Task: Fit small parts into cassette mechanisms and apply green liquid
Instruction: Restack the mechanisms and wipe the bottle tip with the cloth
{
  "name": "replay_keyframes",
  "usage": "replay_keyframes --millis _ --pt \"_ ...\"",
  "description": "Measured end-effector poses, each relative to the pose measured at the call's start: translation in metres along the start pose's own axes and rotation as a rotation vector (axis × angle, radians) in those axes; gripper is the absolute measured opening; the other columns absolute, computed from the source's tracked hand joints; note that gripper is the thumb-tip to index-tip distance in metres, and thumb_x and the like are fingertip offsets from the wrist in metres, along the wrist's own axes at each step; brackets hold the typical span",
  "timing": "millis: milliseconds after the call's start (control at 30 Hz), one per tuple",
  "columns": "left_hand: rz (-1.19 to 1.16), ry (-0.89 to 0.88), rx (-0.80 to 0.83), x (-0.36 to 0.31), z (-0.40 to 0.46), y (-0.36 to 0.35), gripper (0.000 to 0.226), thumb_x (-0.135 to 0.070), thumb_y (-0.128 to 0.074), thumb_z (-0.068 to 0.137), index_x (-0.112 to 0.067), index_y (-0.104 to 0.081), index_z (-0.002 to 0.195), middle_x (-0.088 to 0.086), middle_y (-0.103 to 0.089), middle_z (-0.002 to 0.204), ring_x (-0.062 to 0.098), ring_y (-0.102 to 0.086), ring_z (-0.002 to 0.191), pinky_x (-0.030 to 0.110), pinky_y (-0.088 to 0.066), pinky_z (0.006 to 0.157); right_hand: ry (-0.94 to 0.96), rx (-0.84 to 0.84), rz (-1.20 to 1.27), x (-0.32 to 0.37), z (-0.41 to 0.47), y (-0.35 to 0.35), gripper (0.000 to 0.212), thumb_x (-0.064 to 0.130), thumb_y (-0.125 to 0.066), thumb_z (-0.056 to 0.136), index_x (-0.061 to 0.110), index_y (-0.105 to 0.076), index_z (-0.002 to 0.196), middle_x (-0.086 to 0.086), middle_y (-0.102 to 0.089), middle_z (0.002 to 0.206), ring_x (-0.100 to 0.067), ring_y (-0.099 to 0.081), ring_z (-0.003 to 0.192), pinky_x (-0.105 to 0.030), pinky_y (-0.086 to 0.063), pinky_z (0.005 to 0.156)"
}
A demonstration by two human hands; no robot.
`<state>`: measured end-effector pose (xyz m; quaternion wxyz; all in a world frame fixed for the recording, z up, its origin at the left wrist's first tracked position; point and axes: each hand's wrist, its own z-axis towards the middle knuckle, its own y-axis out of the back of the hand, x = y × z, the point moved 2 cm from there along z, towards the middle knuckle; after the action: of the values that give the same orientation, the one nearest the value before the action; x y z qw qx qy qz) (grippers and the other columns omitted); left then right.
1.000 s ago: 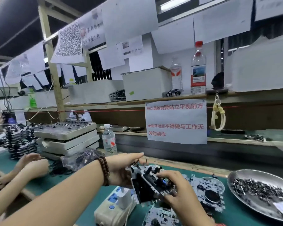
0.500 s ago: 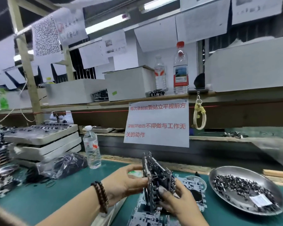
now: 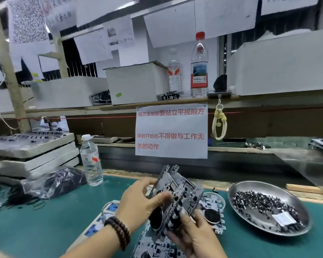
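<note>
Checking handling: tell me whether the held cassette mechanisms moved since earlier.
Yes. The cassette mechanisms were turned from lying flat to standing on edge, staying left of the metal dish.

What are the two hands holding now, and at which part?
A stack of cassette mechanisms, on edge. The left hand grips its left face; the right hand holds its lower end.

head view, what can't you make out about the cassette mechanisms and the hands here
- Cassette mechanisms, head view: how many are in the stack; edge-on and motion-blurred.
- Right hand: wrist cut off by the bottom edge.
- Left hand: fingertips hidden behind the stack.
- Metal dish parts: too small to identify.
- Green liquid: none visible.
</note>
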<state>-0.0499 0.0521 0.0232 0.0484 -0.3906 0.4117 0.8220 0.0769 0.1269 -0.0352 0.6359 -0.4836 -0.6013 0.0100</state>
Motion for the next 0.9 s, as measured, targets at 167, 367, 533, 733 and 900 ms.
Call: replay_keyframes --millis 167,367,533,733,900 --pt "-0.115 0.014 0.148 0.011 -0.001 -0.014 0.065 -0.085 -0.041 0.055 -0.039 -0.055 0.098 -0.007 -0.058 0.105 0.014 -0.052 0.104 0.032 -0.041 0.094 -0.037 0.025 -0.011 -0.001 -0.008 0.007 0.050 0.020 -0.075 0.050 0.015 -0.061 0.098 -0.010 -0.073 0.085 -0.027 -0.071 0.067 -0.034 -0.055 0.047" --pt "-0.436 0.088 0.278 0.007 -0.015 -0.029 0.064 -0.064 -0.052 0.068 -0.025 -0.055 0.118 -0.008 -0.066 0.115 0.009 -0.061 0.108 0.042 -0.043 0.102 -0.061 0.082 0.070 -0.003 -0.022 0.007 0.039 0.023 -0.068 0.062 0.017 -0.058 0.100 -0.007 -0.075 0.084 -0.023 -0.071 0.066 -0.028 -0.055 0.046" --pt "-0.443 0.167 0.312 0.007 -0.020 -0.036 0.077 -0.069 -0.056 0.060 -0.022 -0.054 0.122 -0.006 -0.063 0.120 0.012 -0.059 0.111 0.042 -0.042 0.102 -0.078 0.073 0.143 -0.014 -0.028 0.013 0.039 0.025 -0.063 0.067 0.012 -0.061 0.104 -0.011 -0.074 0.087 -0.024 -0.070 0.063 -0.029 -0.056 0.045" --pt "-0.357 0.216 0.323 0.013 -0.024 -0.041 0.098 -0.078 -0.052 0.059 -0.018 -0.044 0.135 -0.003 -0.049 0.139 0.015 -0.046 0.127 0.042 -0.033 0.110 -0.122 0.058 0.226 -0.029 -0.035 0.015 0.041 0.034 -0.060 0.070 0.014 -0.064 0.106 -0.017 -0.072 0.094 -0.032 -0.071 0.071 -0.034 -0.056 0.047" --pt "-0.389 0.260 0.357 0.021 -0.027 -0.045 0.097 -0.078 -0.052 0.059 -0.025 -0.039 0.139 -0.011 -0.037 0.146 0.009 -0.037 0.132 0.034 -0.026 0.113 -0.182 0.035 0.243 -0.033 -0.039 0.019 0.038 0.036 -0.060 0.069 0.019 -0.067 0.102 -0.016 -0.072 0.099 -0.039 -0.069 0.084 -0.041 -0.058 0.052"
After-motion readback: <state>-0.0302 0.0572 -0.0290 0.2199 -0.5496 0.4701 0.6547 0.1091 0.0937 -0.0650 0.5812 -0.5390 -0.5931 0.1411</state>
